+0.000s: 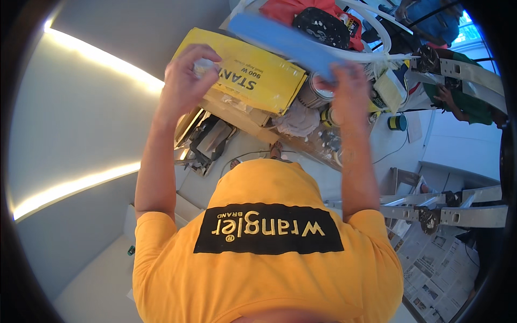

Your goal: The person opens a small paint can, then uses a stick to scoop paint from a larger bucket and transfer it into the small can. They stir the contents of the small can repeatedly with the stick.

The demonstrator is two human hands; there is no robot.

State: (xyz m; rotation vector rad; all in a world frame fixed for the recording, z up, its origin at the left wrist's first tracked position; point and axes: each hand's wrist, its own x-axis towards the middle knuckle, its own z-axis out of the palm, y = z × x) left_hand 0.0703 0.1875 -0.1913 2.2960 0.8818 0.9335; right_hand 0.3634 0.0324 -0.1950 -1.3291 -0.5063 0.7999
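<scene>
My left hand [188, 75] is raised over the left part of a yellow cardboard box [269, 83], its fingers curled around a small whitish round thing [203, 67]. What kind of thing that is cannot be made out. Out to the right, my right hand [350, 91] is smeared by motion. It grips the lower right end of a long flat blue strip [280, 43], also blurred, which slants up and left above the box. A metal paint can [316, 92] stands just beside that hand, partly hidden by it.
A crumpled greyish cloth [298, 119] lies below the box. White tubing [385, 37] and a red bag [280, 8] are behind. Aluminium ladder sections [468, 75] stand at right, near another person's arm [449, 99]. Newspaper [436, 269] covers a surface lower right.
</scene>
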